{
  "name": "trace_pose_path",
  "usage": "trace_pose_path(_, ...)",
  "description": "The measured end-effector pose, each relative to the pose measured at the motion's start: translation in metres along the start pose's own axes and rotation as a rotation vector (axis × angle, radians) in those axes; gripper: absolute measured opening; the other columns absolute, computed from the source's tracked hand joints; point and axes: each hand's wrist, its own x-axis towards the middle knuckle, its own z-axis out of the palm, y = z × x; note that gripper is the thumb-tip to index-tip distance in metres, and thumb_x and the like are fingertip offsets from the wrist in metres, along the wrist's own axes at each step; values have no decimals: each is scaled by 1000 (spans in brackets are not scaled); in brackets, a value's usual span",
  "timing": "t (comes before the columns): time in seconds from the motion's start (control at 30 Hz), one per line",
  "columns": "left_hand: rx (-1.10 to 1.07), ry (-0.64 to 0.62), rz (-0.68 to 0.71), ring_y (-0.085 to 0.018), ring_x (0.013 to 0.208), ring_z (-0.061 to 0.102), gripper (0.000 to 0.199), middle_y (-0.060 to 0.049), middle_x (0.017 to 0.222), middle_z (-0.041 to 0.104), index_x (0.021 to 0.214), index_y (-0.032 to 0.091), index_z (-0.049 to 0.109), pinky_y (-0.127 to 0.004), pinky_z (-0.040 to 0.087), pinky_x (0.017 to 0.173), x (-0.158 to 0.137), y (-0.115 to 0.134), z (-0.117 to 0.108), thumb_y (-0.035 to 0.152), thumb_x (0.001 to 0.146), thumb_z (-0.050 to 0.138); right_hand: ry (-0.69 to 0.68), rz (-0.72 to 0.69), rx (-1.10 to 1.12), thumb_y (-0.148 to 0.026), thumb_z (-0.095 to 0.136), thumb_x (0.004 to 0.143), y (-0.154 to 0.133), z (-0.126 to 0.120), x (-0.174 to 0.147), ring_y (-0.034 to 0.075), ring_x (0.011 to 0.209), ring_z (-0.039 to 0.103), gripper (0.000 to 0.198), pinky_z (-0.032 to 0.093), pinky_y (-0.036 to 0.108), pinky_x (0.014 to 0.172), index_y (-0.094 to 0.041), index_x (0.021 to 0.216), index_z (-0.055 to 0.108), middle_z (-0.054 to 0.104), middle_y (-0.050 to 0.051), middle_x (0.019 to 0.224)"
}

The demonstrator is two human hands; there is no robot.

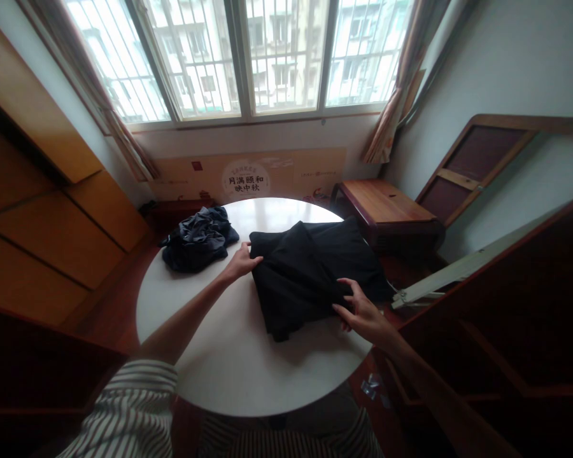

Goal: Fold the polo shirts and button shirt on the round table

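A black folded cloth garment (pixel 315 273) lies on a round white table (pixel 229 356), its right part overhanging the edge. The left hand (pixel 242 261) pinches its far-left corner; the right hand (pixel 360 313) grips its near-right edge. Loosened fingers could let it slide floorward. A crumpled dark grey garment (pixel 199 238) lies nearby. No containers visible.

I'm in a room of a home, a lived-in apartment by the look of it. At twelve o'clock a wide barred window (pixel 267 57) with drawn-back curtains (pixel 396 89) looks onto another residential block. Wooden cabinets (pixel 42 210) line the wall at nine o'clock, and a low dark wooden table (pixel 386 213) stands at two o'clock. My round white desk (pixel 229 356) carries clothing: a black garment (pixel 310 273) spread flat and a crumpled dark one (pixel 198 238) at eleven o'clock.
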Motion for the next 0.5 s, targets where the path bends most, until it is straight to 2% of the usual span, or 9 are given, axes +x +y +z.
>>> trace_pose_path(0.2,24,147,-55,-25,90,72,74,-12,99,72,130,13,49,-35,58,80,-54,-21,-58,30,68,86,-159,-25,38,-48,58,82,-14,32,-13,15,44,57,69,47,25,40,-16,135,28,60,-6,61)
trace_pose_path(0.33,37,93,-61,-25,83,72,73,-10,93,73,134,14,46,-36,59,75,-98,-40,-78,36,74,82,-367,22,-12,-45,55,87,-7,58,-35,15,44,58,65,45,24,41,-17,138,26,62,-5,63)
trace_pose_path(0.4,101,50,-35,-25,77,72,69,-8,87,73,133,14,47,-37,59,74,-112,-47,-85,41,77,78,-451,8,-136,-44,57,87,-3,66,-41,16,45,58,60,43,25,43,-17,135,35,62,-5,60)
trace_pose_path(0.43,178,70,-6,-25,77,72,65,-8,85,72,131,14,50,-38,59,75,-115,-49,-88,43,79,76,-425,-33,-229,-44,59,87,-3,67,-41,17,48,60,54,43,25,46,-17,131,42,62,-4,59)
trace_pose_path(0.5,360,201,94,-26,82,71,52,-10,90,72,126,14,57,-41,57,82,-110,-50,-95,43,84,69,-238,-165,-439,-47,60,88,-10,67,-31,19,56,63,40,45,28,55,-17,115,56,63,-1,60)
